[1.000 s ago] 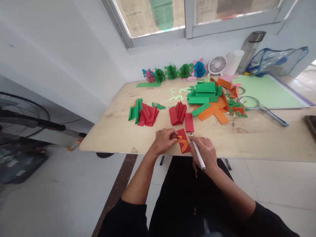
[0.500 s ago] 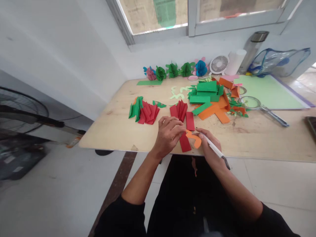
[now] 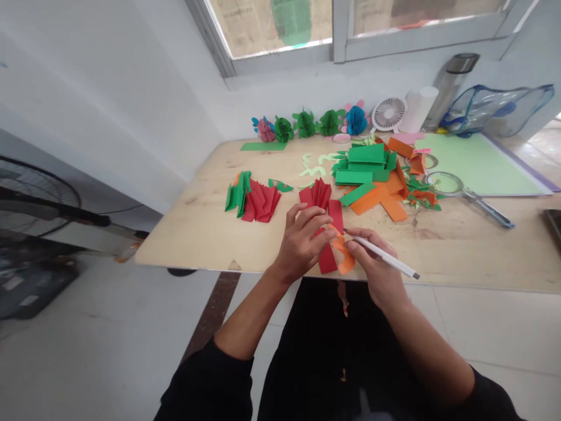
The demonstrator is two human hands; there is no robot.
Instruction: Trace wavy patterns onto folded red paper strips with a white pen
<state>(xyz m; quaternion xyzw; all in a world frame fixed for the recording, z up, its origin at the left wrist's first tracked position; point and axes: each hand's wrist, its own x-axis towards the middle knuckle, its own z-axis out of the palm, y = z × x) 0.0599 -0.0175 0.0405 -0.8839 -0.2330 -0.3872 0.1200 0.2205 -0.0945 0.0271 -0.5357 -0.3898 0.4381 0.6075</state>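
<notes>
Near the table's front edge, my left hand (image 3: 303, 245) pinches the upper end of a curvy orange paper cutout (image 3: 346, 263). My right hand (image 3: 380, 266) is closed on a white pen (image 3: 388, 257), its tip pointing left toward the cutout and its back end sticking out to the right. The right thumb lies close against the cutout's right side. Just beneath and behind it are red paper strips (image 3: 328, 261), partly covered by my left fingers. A fanned red folded paper (image 3: 319, 193) rests beyond my left hand.
Red folded papers (image 3: 262, 202) and green folded papers (image 3: 238, 194) lie at left. Green strips (image 3: 366, 153) and orange strips (image 3: 377, 196) are heaped right of centre, beside scissors (image 3: 486, 206). Small paper figures (image 3: 305, 124), a white fan (image 3: 389, 114) and a bottle (image 3: 456, 88) line the wall.
The orange cutout has turned and come slightly toward the table edge. My right hand has shifted a little right, and the pen now lies flatter. My left hand still pinches the cutout.
</notes>
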